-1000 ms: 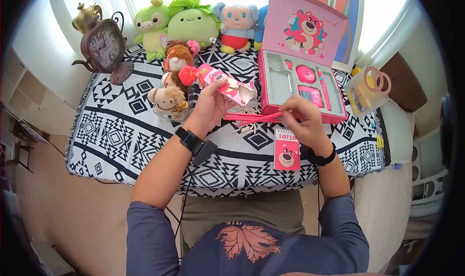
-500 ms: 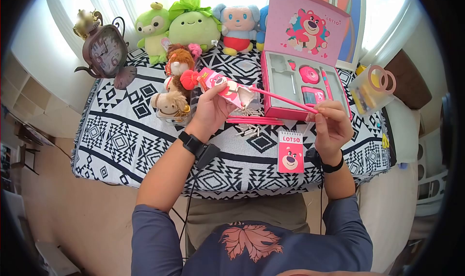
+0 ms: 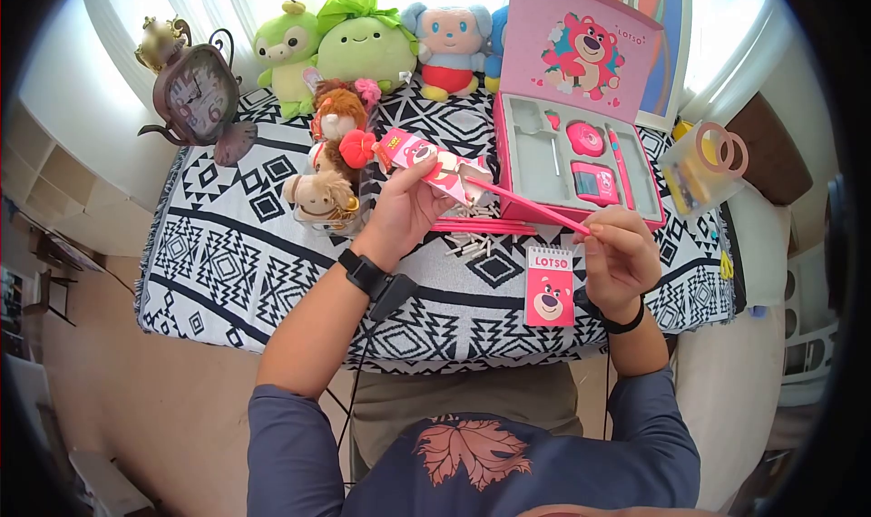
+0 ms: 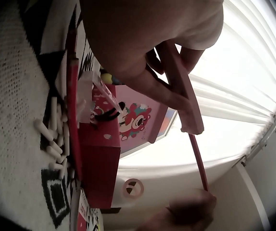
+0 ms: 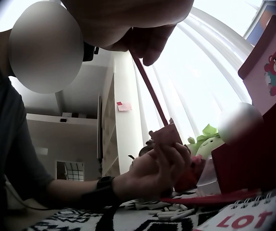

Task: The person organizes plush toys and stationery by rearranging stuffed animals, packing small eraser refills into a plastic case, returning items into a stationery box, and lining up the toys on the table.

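My left hand (image 3: 405, 210) grips a small pink bear-print carton (image 3: 435, 169), its open end facing right. Between the thumb and fingers of my right hand (image 3: 621, 261) is the near end of a thin pink stick (image 3: 535, 207); its other end is at the carton's opening. In the left wrist view the stick (image 4: 198, 162) meets the end of the carton (image 4: 180, 91). Several pink sticks (image 3: 481, 226) lie on the patterned cloth beneath, among short white pieces (image 3: 470, 245).
Behind my right hand stands an open pink gift box (image 3: 510, 190). A LOTSO notepad (image 3: 549, 290) lies near it. Plush toys (image 3: 363, 50) line the back, a clock (image 3: 195, 95) stands left, and a clear container with tape rolls (image 3: 694, 177) right.
My right hand has lifted the pink stick from near the others and moved right, and the stick's far end has come to the carton's opening. My left hand keeps hold of the carton.
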The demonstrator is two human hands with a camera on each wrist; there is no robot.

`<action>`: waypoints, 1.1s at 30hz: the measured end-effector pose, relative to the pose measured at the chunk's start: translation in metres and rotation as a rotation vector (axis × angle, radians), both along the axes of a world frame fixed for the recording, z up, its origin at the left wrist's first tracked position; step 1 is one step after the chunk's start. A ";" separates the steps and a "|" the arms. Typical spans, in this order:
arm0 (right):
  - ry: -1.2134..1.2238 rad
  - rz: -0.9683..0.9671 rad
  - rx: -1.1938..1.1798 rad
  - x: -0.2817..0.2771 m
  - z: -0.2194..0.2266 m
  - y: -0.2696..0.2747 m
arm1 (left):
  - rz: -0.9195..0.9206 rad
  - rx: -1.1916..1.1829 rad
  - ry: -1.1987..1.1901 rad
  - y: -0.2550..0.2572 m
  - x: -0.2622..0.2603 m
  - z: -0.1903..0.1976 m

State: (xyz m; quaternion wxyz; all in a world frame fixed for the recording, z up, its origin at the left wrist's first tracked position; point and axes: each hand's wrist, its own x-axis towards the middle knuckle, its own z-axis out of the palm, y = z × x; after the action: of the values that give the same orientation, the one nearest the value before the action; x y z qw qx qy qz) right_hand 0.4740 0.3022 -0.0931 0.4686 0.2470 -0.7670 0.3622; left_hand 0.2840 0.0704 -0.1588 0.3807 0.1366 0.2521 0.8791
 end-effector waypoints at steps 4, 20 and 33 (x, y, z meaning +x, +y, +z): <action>-0.240 0.035 0.092 -0.009 0.007 -0.011 | -0.063 0.054 0.061 0.002 -0.002 -0.006; -0.590 0.106 0.054 -0.017 -0.010 -0.021 | -0.160 -0.114 0.021 0.006 0.010 0.007; -0.715 0.025 0.684 -0.024 -0.022 -0.019 | 0.002 -0.120 0.051 0.001 0.001 0.001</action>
State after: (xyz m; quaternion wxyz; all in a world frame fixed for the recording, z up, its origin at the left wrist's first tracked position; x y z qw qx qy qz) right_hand 0.4495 0.2833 -0.1153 0.0638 0.2560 -0.9516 0.1575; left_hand 0.2852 0.0714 -0.1577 0.3807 0.1353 0.3142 0.8591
